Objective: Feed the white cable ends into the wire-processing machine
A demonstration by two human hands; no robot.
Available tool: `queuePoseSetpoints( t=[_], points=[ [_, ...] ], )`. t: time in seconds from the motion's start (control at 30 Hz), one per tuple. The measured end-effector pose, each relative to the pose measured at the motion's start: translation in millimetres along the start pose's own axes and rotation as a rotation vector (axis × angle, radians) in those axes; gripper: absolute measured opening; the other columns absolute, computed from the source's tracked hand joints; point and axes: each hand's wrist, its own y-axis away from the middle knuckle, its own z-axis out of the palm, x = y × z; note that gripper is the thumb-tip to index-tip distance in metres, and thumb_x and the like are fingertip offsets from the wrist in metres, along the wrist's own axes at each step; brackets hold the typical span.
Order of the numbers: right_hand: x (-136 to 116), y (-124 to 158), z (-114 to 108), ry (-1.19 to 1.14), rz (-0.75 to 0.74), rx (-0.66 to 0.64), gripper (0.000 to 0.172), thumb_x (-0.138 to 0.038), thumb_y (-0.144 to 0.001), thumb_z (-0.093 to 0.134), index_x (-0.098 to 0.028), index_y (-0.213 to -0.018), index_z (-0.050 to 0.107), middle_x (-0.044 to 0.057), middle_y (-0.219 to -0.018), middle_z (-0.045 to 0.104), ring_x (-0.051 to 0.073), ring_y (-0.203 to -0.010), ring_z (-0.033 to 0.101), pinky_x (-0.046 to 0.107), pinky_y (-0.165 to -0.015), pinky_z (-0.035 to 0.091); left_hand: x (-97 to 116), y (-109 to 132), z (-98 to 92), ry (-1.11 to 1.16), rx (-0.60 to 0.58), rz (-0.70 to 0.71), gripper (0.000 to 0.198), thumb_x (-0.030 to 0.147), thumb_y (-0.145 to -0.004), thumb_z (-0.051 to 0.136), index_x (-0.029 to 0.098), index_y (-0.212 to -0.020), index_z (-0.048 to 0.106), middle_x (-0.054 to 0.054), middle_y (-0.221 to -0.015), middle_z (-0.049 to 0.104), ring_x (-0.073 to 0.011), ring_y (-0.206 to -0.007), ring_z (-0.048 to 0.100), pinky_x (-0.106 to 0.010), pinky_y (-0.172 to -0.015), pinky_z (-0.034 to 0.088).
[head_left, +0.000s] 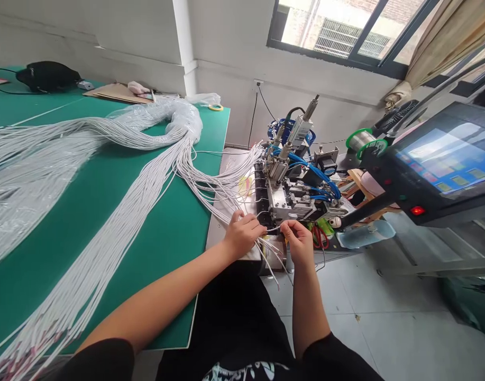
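My left hand [245, 234] is closed around several white cables [272, 253], whose loose ends stick out below it toward the right. A single cable runs between the two hands. Its end is pinched by the thumb and fingers of my right hand [298, 238], just in front of the machine [282, 185] with metal cylinders and blue air tubes. Other cables from the same bundle [210, 177] lead across to the machine's black edge. The fingers hide the very tip of the pinched cable.
A green table [107, 222] on the left bears long cable bundles and plastic wrapping [186, 119]. At the right, a monitor [448, 159] on an arm overhangs the floor. Red-handled scissors [320, 237], a clear tray [367, 234] and a solder wire spool [363, 142] are near the machine.
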Motion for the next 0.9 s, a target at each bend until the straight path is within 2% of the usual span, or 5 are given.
queuePoseSetpoints(
  t=[0.1,0.2,0.37,0.63,0.9],
  points=[
    [3,-4,-4,0.063,-0.014,-0.003,0.028,-0.044,-0.081,0.063,-0.016,-0.079,0.064,0.002,-0.071,0.059,0.013,-0.064,0.051,0.025,-0.06,0.042,-3,1,2.8,0.014,-0.016,-0.018,0.017,0.022,-0.094,0.052,0.023,-0.085,0.066,0.003,-0.071,0.066,-0.0142,-0.082,0.057,-0.037,-0.084,0.025],
    [10,-8,-13,0.287,-0.087,0.015,0.028,-0.043,-0.082,0.061,-0.016,-0.08,0.066,0.003,-0.071,0.061,0.014,-0.064,0.052,0.026,-0.061,0.041,-5,1,3.6,0.039,-0.048,-0.038,0.019,0.016,-0.093,0.05,0.025,-0.093,0.067,0.002,-0.077,0.069,-0.0143,-0.086,0.058,-0.039,-0.087,0.025],
    [22,-15,-20,0.434,-0.095,-0.073,0.031,-0.045,-0.083,0.056,-0.015,-0.077,0.063,0.002,-0.067,0.057,0.013,-0.061,0.048,0.025,-0.059,0.037,-6,1,3.2,0.037,-0.096,-0.042,0.028,0.011,-0.091,0.047,0.027,-0.101,0.068,0.001,-0.088,0.07,-0.0155,-0.091,0.058,-0.04,-0.09,0.025],
    [38,-20,-9,0.127,0.066,-0.144,0.032,-0.046,-0.079,0.056,-0.017,-0.066,0.049,-0.003,-0.06,0.043,0.01,-0.059,0.038,0.022,-0.056,0.031,-7,3,8.7,-0.013,-0.166,-0.071,0.027,0.01,-0.086,0.05,0.026,-0.098,0.068,-0.002,-0.087,0.069,-0.0184,-0.094,0.056,-0.045,-0.095,0.023],
    [43,-15,6,-0.291,0.406,-0.001,0.035,-0.045,-0.061,0.068,-0.018,-0.065,0.048,-0.006,-0.053,0.039,0.007,-0.048,0.031,0.021,-0.046,0.026,-6,3,7.8,0.006,-0.205,-0.083,0.026,0.009,-0.083,0.051,0.023,-0.098,0.067,-0.003,-0.091,0.069,-0.0203,-0.099,0.055,-0.047,-0.097,0.024]
  ],
)
